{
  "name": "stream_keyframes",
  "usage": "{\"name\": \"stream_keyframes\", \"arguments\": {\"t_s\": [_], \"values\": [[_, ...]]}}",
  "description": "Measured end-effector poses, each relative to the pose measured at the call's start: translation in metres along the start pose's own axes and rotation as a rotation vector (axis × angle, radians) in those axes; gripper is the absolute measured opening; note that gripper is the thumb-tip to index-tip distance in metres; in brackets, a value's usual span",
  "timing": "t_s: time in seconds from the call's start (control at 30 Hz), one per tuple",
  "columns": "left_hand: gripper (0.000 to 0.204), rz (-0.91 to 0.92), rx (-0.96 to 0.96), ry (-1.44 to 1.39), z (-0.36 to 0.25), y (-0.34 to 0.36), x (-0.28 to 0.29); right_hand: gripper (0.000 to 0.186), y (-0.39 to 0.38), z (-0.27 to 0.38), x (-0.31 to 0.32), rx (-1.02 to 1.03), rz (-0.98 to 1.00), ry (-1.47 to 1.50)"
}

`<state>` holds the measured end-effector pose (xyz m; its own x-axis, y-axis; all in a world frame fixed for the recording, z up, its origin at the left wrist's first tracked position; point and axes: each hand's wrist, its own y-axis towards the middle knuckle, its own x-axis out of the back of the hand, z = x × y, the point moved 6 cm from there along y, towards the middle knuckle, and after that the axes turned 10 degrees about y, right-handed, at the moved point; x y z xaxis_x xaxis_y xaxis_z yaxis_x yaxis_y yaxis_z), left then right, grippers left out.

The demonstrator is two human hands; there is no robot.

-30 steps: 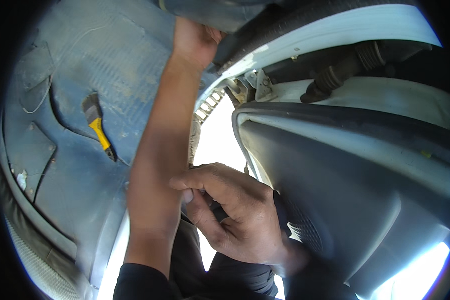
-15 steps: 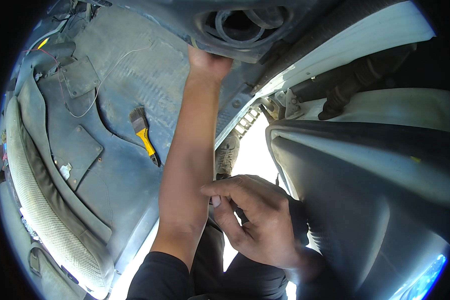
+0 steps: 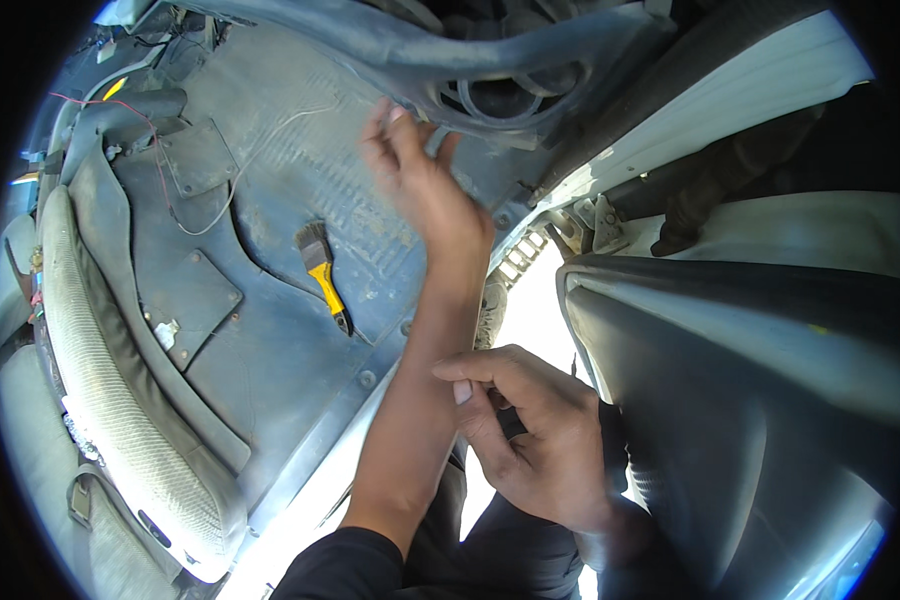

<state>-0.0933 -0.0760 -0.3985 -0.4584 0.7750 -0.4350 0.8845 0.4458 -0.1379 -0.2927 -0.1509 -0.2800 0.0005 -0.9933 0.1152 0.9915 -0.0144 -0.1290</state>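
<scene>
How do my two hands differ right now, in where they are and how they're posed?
The left hand is stretched far up, fingers loosely spread at the edge of the dark panel; the right hand stays low by the left forearm. The left hand shows open fingers; the right hand's fingers curl inward, as if pinching something hidden. Both are bare.

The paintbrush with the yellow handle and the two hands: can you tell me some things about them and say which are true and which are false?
1. The paintbrush lies on the grey floor mat. True.
2. The left hand is holding the paintbrush. False: it is raised with fingers spread near the dark panel edge, apart from the brush.
3. The right hand is lower in the picture than the left hand. True.
4. The paintbrush has a red handle. False: the handle is yellow.
5. The right hand rests flat on the mat. False: it is curled beside the left forearm, by the grey door panel.
</scene>
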Motion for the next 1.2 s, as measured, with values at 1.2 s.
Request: {"name": "stream_keyframes", "arguments": {"t_s": [1.2], "values": [[0.041,0.411,0.457,0.015,0.017,0.029,-0.004,0.019,0.013,0.025,-0.051,0.221,0.139,-0.092]]}}
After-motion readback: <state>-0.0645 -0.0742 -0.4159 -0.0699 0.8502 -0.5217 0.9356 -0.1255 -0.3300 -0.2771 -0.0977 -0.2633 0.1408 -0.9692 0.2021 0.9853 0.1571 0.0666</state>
